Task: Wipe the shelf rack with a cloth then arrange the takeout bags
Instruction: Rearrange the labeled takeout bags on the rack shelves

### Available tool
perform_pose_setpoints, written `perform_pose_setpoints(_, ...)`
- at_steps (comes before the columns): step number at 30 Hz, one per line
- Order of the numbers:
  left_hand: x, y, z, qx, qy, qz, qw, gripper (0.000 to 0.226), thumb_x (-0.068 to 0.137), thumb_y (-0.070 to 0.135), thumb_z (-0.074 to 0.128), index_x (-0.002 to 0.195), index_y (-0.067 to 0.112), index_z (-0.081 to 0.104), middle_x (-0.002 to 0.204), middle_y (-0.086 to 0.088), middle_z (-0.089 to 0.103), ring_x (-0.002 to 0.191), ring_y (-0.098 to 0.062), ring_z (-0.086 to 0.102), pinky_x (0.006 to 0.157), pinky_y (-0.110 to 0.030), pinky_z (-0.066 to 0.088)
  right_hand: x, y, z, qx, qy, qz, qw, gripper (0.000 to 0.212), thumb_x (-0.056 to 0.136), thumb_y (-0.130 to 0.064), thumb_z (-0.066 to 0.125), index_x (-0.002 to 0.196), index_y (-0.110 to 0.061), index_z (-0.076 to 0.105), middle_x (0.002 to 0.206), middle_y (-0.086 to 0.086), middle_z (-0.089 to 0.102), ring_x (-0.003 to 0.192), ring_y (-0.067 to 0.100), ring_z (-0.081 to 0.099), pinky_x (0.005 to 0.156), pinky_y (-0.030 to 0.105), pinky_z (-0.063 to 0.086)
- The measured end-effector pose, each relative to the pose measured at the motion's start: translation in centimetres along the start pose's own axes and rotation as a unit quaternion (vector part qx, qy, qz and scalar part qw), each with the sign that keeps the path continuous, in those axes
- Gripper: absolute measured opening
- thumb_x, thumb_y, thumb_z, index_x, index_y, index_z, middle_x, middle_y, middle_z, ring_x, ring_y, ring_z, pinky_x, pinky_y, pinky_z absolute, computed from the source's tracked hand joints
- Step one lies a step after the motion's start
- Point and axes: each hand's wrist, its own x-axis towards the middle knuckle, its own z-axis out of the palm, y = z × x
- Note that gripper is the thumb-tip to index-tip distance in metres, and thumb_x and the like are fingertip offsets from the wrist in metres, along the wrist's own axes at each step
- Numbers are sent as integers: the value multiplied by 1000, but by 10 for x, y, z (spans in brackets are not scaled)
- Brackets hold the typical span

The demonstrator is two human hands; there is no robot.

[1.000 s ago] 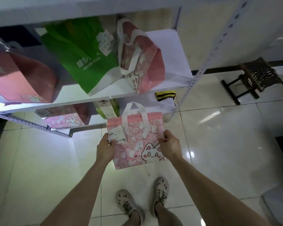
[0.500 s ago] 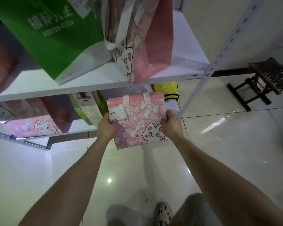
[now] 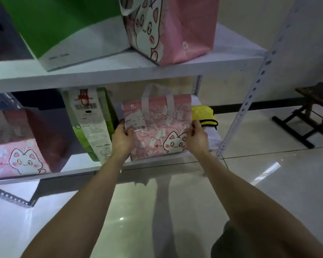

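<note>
A small pink cat-print takeout bag [image 3: 158, 125] stands upright on the lower shelf [image 3: 157, 158] of the white rack. My left hand [image 3: 122, 137] grips its left edge by the white receipt label, and my right hand [image 3: 197, 137] grips its right edge. Just right of the bag, a folded yellow cloth [image 3: 204, 115] lies on the same shelf. A green and white bag [image 3: 90, 123] stands immediately left of my left hand.
Another pink cat bag [image 3: 21, 155] sits at the lower shelf's left. On the upper shelf [image 3: 119, 71] stand a large green bag [image 3: 63, 28] and a big pink cat bag [image 3: 168, 28]. A perforated upright [image 3: 250, 97] marks the rack's right corner. A dark wooden stool [image 3: 313, 110] stands on the tiled floor.
Both hands have carried the small pink bag forward from above the floor onto the lower shelf, and my view has dropped lower and closer to the rack.
</note>
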Motion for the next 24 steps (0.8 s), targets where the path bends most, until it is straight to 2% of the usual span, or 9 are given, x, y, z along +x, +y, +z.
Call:
perform_pose_setpoints(3,-5,5,0,-14,2,13,1000,30,112,25,55,140,15,60,124,-3,72,104,-25,67,84,-31,52,-3,3,2,15,8,-10,1000,14,109,-35,47,113,-22,54,85,-15,65,75,7,62,56,26,38)
perform_pose_setpoints(6,-20,17,-7,4,-28,3,1000,35,112,29,58,143,13,53,129,-6,70,106,-29,68,75,-25,50,-15,-4,-8,18,-23,8,1000,22,106,-34,53,120,-18,54,99,-4,70,86,19,68,64,32,50)
perform_pose_setpoints(10,-37,32,-28,1,-51,-3,999,47,109,23,63,153,13,47,140,-6,70,126,-32,68,94,-35,50,-34,-21,-28,15,29,31,999,32,103,-46,61,118,-18,59,110,0,68,96,21,69,72,36,55)
perform_pose_setpoints(13,-49,33,-49,-19,-53,21,998,50,107,20,68,154,15,50,134,9,67,125,-15,65,99,-27,48,-50,-43,-36,10,115,-20,993,25,100,-47,63,112,-26,57,108,-7,63,96,16,64,78,38,54)
perform_pose_setpoints(15,-56,33,-64,-33,-56,25,998,42,106,21,69,146,17,58,132,8,69,121,-14,67,100,-27,50,-59,-66,-35,31,104,-63,992,12,98,-39,63,106,-31,61,101,-14,66,89,6,66,76,38,59)
perform_pose_setpoints(17,-60,37,-83,-37,-47,37,998,34,106,20,68,139,17,63,125,6,71,117,-16,68,105,-36,56,-64,-97,-32,35,87,-130,987,2,95,-36,62,94,-37,63,90,-19,68,83,2,67,71,33,60)
perform_pose_setpoints(19,-63,46,-104,-38,-40,54,997,26,107,22,67,132,20,67,117,6,74,112,-17,71,104,-46,59,-66,-133,-31,35,95,-193,976,10,94,-39,61,84,-39,61,81,-21,67,78,2,66,65,26,56)
perform_pose_setpoints(22,-62,66,-135,-46,-31,94,994,16,107,25,66,122,25,70,108,7,78,101,-11,77,96,-47,63,-60,-184,-39,46,121,-256,958,14,96,-45,62,82,-46,57,85,-24,67,76,1,66,60,17,50)
perform_pose_setpoints(24,-58,85,-154,-62,-23,135,989,13,108,23,65,118,27,71,104,6,81,96,-7,78,94,-45,64,-53,-213,-47,60,126,-275,951,13,97,-51,61,86,-47,58,85,-21,67,77,2,67,63,23,54)
